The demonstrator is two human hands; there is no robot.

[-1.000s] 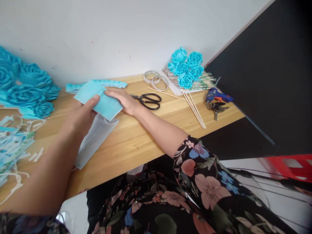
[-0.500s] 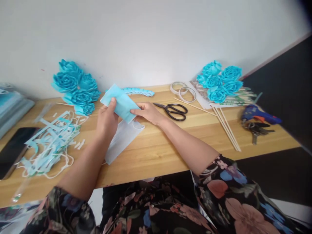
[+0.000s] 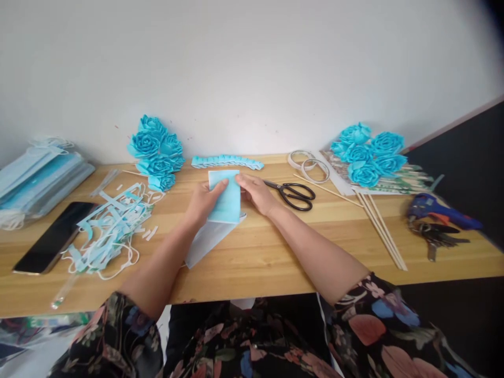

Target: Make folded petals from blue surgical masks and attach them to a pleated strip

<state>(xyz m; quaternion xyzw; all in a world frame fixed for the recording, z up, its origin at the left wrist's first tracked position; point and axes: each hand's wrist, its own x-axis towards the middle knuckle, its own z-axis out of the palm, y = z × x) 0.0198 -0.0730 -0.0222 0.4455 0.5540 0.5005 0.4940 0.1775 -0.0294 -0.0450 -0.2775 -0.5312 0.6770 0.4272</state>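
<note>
A light-blue rectangle of face-mask fabric, with a fold or layered edge along its top, is held upright above the table. My left hand pinches its left side, thumb on the front. On the upper right edge, the thumb of my right hand presses against it, the other fingers partly hidden behind. Below it, a pale mask lies flat on the wood, partly covered by the fabric and my left arm. Black-handled scissors rest just right of my right hand. A pleated blue strip lies behind the fabric.
Blue fabric roses stand at the back left, more roses at the back right. Mask scraps, a phone and stacked masks occupy the left. Tape rolls, sticks, a glue gun and keys lie right.
The fabric has turned from a slant to upright, and my hands have come closer together around it. The camera view has shifted left and up.
</note>
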